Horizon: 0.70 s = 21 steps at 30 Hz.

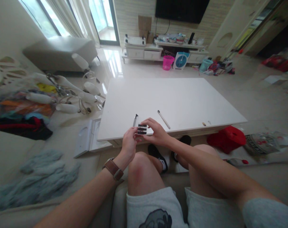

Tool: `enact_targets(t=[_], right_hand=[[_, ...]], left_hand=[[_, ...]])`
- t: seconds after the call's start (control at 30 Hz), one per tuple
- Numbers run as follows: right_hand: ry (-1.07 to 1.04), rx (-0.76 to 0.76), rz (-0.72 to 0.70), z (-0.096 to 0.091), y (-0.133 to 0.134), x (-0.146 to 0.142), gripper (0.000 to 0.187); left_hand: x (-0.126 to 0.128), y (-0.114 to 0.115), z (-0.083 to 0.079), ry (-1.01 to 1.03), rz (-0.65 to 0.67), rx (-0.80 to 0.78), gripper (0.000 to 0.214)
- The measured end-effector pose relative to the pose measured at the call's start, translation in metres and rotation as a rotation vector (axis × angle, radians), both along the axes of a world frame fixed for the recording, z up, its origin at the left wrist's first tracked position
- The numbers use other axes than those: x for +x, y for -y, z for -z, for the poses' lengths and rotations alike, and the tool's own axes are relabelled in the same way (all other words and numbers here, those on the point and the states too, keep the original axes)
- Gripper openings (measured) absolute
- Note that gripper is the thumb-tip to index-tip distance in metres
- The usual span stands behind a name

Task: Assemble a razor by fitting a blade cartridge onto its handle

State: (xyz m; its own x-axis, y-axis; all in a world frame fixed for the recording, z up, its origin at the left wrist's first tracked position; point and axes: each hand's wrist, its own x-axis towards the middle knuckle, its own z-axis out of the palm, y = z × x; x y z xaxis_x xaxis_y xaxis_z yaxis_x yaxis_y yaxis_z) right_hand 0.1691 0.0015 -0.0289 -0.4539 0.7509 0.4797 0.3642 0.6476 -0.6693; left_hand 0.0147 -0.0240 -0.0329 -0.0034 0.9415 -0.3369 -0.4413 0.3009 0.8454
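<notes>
Between my two hands, above the near edge of the white table [167, 98], is a small flat pack with three dark bars [141, 129]; its exact kind is too small to make out. My left hand [129, 141] grips it from the left, fingers closed at its side. On the other side, the fingers and thumb of my right hand [157, 133] are bent around its right edge. Just beyond the pack lies a thin silver handle with a dark angled head [135, 120]. Further right, a slim pale stick with a dark end [164, 119] rests on the tabletop.
Two small bits [204, 123] lie near the table's front right edge. An open white box [91, 136] is on the floor at left, near a white lamp fixture [69, 91]. A red bag [227, 139] sits beside the table at right. My knees are below the near edge.
</notes>
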Motion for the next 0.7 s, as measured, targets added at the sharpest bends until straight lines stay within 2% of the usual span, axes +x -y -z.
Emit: enact_targets(t=[0.7], right_hand=[[0.024, -0.007, 0.005, -0.0006, 0.0008, 0.0003, 0.035]], left_hand=[[0.0004, 0.0011, -0.0006, 0.004, -0.003, -0.009, 0.026]])
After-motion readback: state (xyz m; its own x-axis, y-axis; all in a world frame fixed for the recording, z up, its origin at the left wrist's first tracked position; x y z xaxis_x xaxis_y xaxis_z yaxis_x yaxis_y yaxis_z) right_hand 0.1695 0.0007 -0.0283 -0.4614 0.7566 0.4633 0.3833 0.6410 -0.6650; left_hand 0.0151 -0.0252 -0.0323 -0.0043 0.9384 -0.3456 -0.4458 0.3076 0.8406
